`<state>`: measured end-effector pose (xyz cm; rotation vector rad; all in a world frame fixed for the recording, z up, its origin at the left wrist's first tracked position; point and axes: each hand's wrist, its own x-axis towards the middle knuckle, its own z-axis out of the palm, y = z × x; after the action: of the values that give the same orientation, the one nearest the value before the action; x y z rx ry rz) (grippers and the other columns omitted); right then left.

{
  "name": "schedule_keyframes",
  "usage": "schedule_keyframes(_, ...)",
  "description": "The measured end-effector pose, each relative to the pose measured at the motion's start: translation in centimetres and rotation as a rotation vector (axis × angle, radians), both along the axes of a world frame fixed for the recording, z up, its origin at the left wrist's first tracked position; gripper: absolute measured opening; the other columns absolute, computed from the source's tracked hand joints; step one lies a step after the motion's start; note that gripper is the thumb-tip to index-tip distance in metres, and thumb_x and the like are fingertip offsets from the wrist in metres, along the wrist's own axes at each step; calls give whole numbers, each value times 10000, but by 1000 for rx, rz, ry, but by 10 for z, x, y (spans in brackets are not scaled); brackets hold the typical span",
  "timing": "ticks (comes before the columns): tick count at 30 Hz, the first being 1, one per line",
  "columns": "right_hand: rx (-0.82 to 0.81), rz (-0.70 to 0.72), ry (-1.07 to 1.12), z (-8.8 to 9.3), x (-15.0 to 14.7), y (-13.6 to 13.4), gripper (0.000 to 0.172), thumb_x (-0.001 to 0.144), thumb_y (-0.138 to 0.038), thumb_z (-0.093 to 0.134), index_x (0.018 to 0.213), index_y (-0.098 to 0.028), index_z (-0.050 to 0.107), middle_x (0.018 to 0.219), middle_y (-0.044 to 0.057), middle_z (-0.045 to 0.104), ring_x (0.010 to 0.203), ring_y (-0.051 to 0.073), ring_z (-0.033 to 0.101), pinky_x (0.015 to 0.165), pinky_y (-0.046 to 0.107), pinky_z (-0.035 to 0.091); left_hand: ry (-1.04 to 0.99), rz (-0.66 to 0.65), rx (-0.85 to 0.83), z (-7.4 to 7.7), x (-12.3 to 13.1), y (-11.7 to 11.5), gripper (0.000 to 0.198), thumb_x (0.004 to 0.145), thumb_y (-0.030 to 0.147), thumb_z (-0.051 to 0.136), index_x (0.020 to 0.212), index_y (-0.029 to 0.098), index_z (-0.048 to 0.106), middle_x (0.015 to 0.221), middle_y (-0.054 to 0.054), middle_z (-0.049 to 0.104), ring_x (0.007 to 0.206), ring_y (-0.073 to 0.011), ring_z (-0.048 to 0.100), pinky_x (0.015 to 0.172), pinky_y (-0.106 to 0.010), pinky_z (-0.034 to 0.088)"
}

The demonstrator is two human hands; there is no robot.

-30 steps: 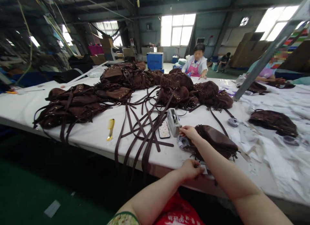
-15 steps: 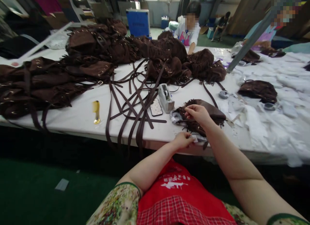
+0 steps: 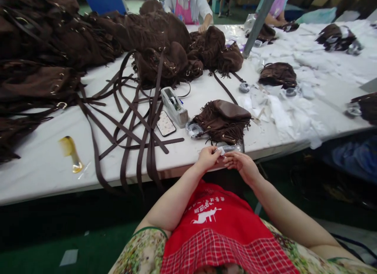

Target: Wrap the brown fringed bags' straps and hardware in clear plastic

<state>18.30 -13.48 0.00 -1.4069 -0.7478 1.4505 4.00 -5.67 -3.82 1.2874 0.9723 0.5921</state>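
My left hand (image 3: pixel 207 157) and my right hand (image 3: pixel 243 164) meet at the near edge of the white table (image 3: pixel 44 164). Both pinch a small white and clear piece (image 3: pixel 224 149) between their fingertips. Just beyond them lies a brown fringed bag (image 3: pixel 224 120) on the table. A roll of clear tape (image 3: pixel 193 130) sits at the bag's left side. A grey tape dispenser (image 3: pixel 174 105) and a phone (image 3: pixel 165 123) lie a little further left.
Brown straps (image 3: pixel 138 124) hang over the table edge to the left. Heaps of brown fringed bags (image 3: pixel 59 46) fill the far left. A yellow comb (image 3: pixel 70 152) lies near the edge. White scraps (image 3: pixel 288 109) cover the right side. Two people work at the far side.
My right hand left the fringed bag and came down to meet my left hand at the table edge. The view has tilted downward and shifted right.
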Motion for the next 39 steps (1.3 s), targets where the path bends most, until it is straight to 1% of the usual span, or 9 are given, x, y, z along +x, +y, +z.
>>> schedule_keyframes(5,-28,-78,-103,-5,-3,2,406,639,-510,732,823,-154,670,685,55,697,544,130,621,501,218,470,-6,-11,26,3,0,0,237,810,342,530,755,130,620,484,49,493,402,-58,437,413,-150,335)
schedule_keyframes(11,-57,-59,-166,-11,-3,7,412,593,-522,770,745,-155,662,593,29,677,451,106,584,428,191,431,13,-12,23,1,0,0,257,811,370,531,750,134,612,478,47,491,395,-62,447,408,-153,329)
schedule_keyframes(18,-53,-48,-289,-18,0,13,412,631,-550,742,697,-155,646,563,35,669,416,102,560,376,183,400,-2,-7,8,0,0,-1,271,795,396,555,768,135,619,513,46,501,400,-59,451,406,-152,332)
schedule_keyframes(23,-113,-53,-398,-22,1,17,417,643,-570,729,667,-160,652,527,34,655,383,100,547,336,175,376,-17,-3,11,-4,1,0,280,788,414,566,774,140,622,530,48,518,407,-58,453,421,-160,349)
schedule_keyframes(27,-135,-39,-449,-24,-1,20,425,678,-580,698,640,-159,653,523,39,653,375,95,539,330,174,373,2,14,33,-1,0,-1,301,796,438,561,734,146,598,504,50,511,399,-62,453,412,-163,341)
schedule_keyframes(30,-128,-20,-411,-25,-1,20,423,681,-571,698,623,-156,644,526,35,650,375,88,533,343,176,384,21,36,35,1,1,-1,311,783,459,585,730,153,576,509,50,519,395,-64,459,404,-163,347)
schedule_keyframes(35,-107,80,-197,-27,3,17,394,646,-494,746,822,-144,702,600,19,674,431,76,558,397,162,407,-53,83,-71,-5,5,0,303,827,454,530,755,160,539,512,53,523,359,-48,426,384,-156,332)
schedule_keyframes(36,-108,71,-176,-29,2,16,384,643,-483,747,813,-142,698,602,18,673,434,73,556,401,160,407,-72,84,-96,-6,6,0,305,835,456,515,762,161,533,512,55,523,348,-46,420,373,-155,321)
schedule_keyframes(39,-95,-1,-157,-33,-1,18,336,628,-453,750,692,-137,657,595,23,668,437,72,549,410,165,416,-90,85,-130,-7,7,1,309,849,460,479,760,167,517,472,72,485,321,-45,389,345,-153,286)
